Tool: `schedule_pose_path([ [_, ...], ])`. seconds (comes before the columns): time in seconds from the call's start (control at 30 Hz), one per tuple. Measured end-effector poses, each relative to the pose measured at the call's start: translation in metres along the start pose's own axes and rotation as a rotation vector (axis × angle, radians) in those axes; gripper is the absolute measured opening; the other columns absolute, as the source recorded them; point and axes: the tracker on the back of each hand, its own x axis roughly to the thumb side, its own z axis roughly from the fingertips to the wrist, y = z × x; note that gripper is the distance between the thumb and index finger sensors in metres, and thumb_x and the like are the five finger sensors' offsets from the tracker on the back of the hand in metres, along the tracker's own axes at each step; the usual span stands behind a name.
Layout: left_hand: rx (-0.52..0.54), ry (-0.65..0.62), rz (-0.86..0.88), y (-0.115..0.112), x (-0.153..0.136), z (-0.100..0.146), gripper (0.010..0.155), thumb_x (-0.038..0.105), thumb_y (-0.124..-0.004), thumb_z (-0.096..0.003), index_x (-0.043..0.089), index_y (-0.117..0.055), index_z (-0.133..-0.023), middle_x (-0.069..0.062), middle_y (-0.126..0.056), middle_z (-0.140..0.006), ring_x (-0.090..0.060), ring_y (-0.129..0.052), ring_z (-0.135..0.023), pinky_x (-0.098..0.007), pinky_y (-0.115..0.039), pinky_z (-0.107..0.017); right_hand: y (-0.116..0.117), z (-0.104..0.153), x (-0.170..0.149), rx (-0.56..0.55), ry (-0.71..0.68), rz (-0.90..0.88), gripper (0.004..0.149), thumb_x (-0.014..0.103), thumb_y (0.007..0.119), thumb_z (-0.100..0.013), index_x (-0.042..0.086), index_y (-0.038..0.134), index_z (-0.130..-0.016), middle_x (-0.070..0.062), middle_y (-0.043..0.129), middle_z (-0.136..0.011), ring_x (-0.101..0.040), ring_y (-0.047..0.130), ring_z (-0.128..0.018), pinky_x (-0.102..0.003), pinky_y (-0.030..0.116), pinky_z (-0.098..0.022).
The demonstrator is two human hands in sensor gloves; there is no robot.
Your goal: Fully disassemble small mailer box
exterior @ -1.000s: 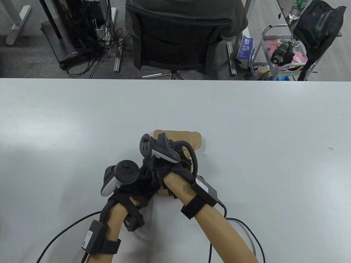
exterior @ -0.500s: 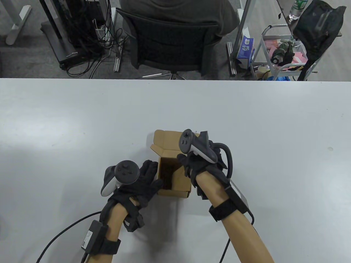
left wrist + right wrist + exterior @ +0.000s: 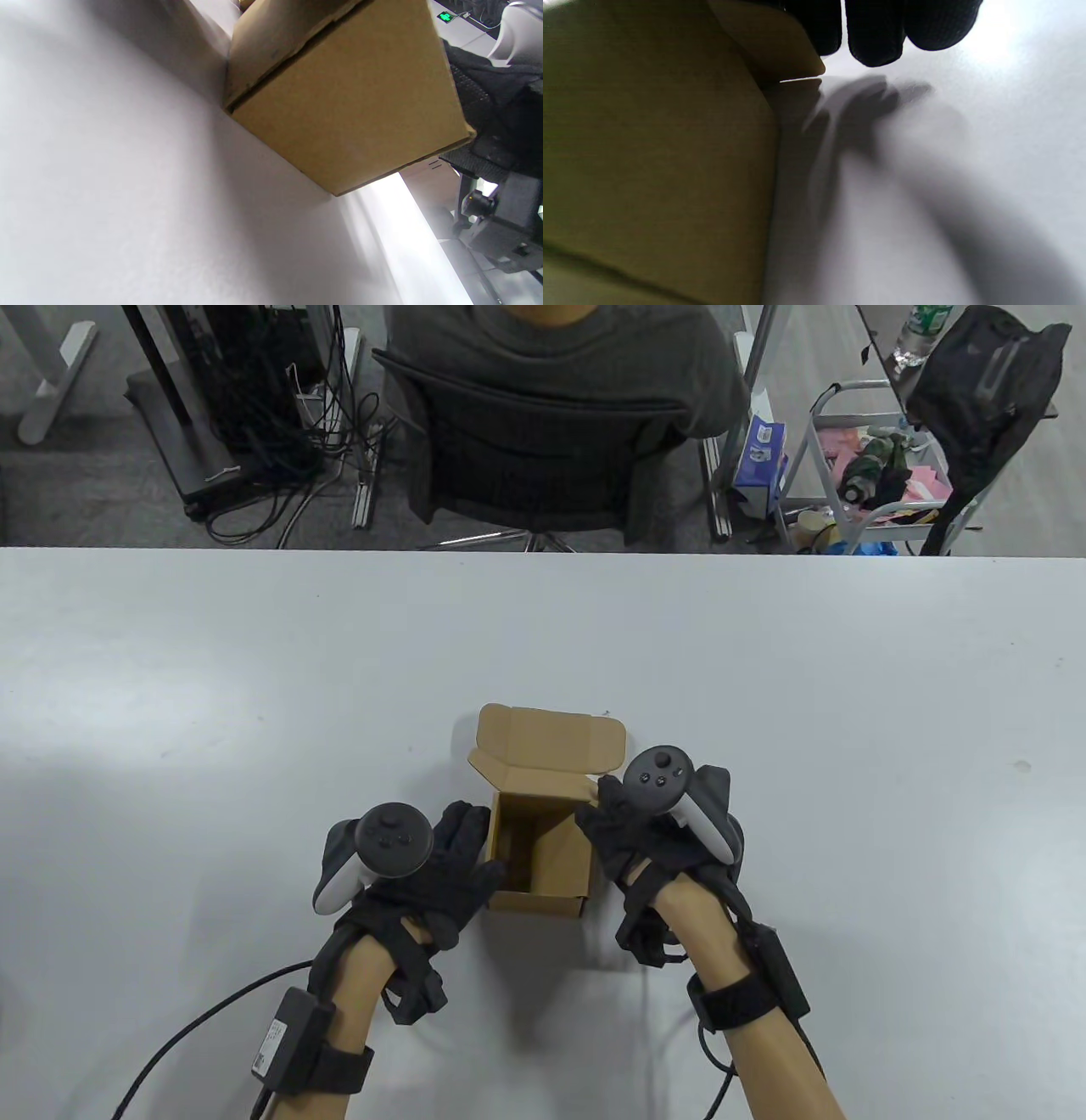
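Observation:
A small brown cardboard mailer box (image 3: 543, 891) stands open on the white table (image 3: 254, 687), its lid (image 3: 551, 738) folded back on the far side. My left hand (image 3: 458, 848) lies flat against the box's left wall, fingers stretched out. The left wrist view shows the box's outer wall (image 3: 348, 97) close up. My right hand (image 3: 615, 819) is at the box's right wall near the far right corner. In the right wrist view its fingertips (image 3: 874, 34) hang beside a rounded side flap (image 3: 768, 46) of the box (image 3: 649, 161), and no grip on it shows.
A person sits in an office chair (image 3: 543, 449) beyond the table's far edge. A metal cart (image 3: 857, 466) with clutter and a black bag (image 3: 984, 381) stand at the back right. Cables run from both wrists off the near table edge.
My right hand has moved from above the box to its right side. The lid, covered by that hand a second ago, now stands folded back. My left hand has stayed put.

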Motion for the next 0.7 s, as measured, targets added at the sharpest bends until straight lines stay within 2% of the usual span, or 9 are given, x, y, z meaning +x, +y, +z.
schedule_pose_path([
  [0.07, -0.001, -0.001, 0.0, 0.0, 0.0, 0.0, 0.085, 0.064, -0.055, -0.0484, 0.017, -0.018, -0.109, -0.013, -0.006, -0.114, -0.047, -0.024, -0.106, -0.061, -0.035, -0.076, -0.004, 0.008, 0.003, -0.05, 0.001, 0.027, 0.078, 0.063, 0.056, -0.037, 0.026, 0.032, -0.101, -0.009, 0.033, -0.111, -0.047, 0.048, -0.098, -0.06, 0.049, -0.068],
  [0.1, -0.001, -0.003, 0.003, 0.0, -0.001, 0.0, 0.085, 0.064, -0.055, -0.0485, 0.017, -0.018, -0.109, -0.014, -0.006, -0.114, -0.047, -0.024, -0.106, -0.061, -0.035, -0.076, -0.007, 0.018, 0.007, -0.133, -0.014, 0.072, 0.078, 0.062, 0.058, -0.037, 0.024, 0.034, -0.101, -0.011, 0.032, -0.11, -0.046, 0.049, -0.098, -0.06, 0.05, -0.068],
  [0.13, 0.0, -0.003, 0.006, 0.0, -0.001, 0.0, 0.085, 0.063, -0.055, -0.0484, 0.017, -0.018, -0.109, -0.013, -0.006, -0.114, -0.047, -0.024, -0.106, -0.061, -0.035, -0.076, -0.01, 0.029, 0.011, -0.21, -0.039, 0.123, 0.078, 0.062, 0.059, -0.037, 0.023, 0.038, -0.101, -0.013, 0.036, -0.11, -0.046, 0.054, -0.097, -0.06, 0.054, -0.066],
  [0.23, 0.002, -0.002, 0.003, 0.0, 0.0, 0.0, 0.085, 0.064, -0.055, -0.0484, 0.017, -0.018, -0.109, -0.014, -0.006, -0.114, -0.047, -0.024, -0.106, -0.061, -0.035, -0.076, -0.008, 0.05, 0.02, -0.295, -0.062, 0.173, 0.075, 0.062, 0.061, -0.038, 0.02, 0.049, -0.099, -0.015, 0.049, -0.107, -0.044, 0.067, -0.092, -0.059, 0.061, -0.062],
  [0.33, 0.023, 0.001, -0.026, 0.0, 0.003, 0.001, 0.084, 0.063, -0.056, -0.0486, 0.018, -0.018, -0.109, -0.013, -0.005, -0.113, -0.047, -0.023, -0.106, -0.063, -0.036, -0.075, 0.004, 0.051, 0.018, -0.247, -0.05, 0.122, 0.072, 0.062, 0.062, -0.038, 0.017, 0.061, -0.096, -0.017, 0.063, -0.102, -0.045, 0.077, -0.085, -0.059, 0.067, -0.057],
  [0.43, 0.064, -0.001, -0.105, 0.002, 0.008, 0.003, 0.084, 0.062, -0.056, -0.0485, 0.019, -0.019, -0.109, -0.013, -0.005, -0.114, -0.046, -0.021, -0.107, -0.063, -0.034, -0.075, 0.018, 0.042, 0.006, -0.149, -0.062, 0.05, 0.073, 0.061, 0.062, -0.038, 0.017, 0.059, -0.096, -0.017, 0.061, -0.103, -0.044, 0.076, -0.085, -0.058, 0.067, -0.057],
  [0.53, 0.084, -0.005, -0.158, 0.002, 0.012, 0.004, 0.083, 0.062, -0.056, -0.0485, 0.019, -0.019, -0.109, -0.012, -0.005, -0.114, -0.046, -0.02, -0.107, -0.064, -0.032, -0.075, 0.022, 0.038, -0.003, -0.115, -0.076, -0.059, 0.073, 0.061, 0.06, -0.039, 0.016, 0.057, -0.096, -0.017, 0.059, -0.103, -0.045, 0.074, -0.086, -0.059, 0.065, -0.058],
  [0.7, 0.09, -0.005, -0.148, 0.001, 0.011, 0.004, 0.083, 0.062, -0.056, -0.0483, 0.02, -0.018, -0.109, -0.011, -0.004, -0.114, -0.045, -0.018, -0.107, -0.064, -0.031, -0.075, 0.024, 0.038, -0.011, -0.057, -0.058, -0.116, 0.071, 0.06, 0.058, -0.04, 0.019, 0.053, -0.098, -0.017, 0.057, -0.104, -0.044, 0.071, -0.088, -0.059, 0.064, -0.059],
])
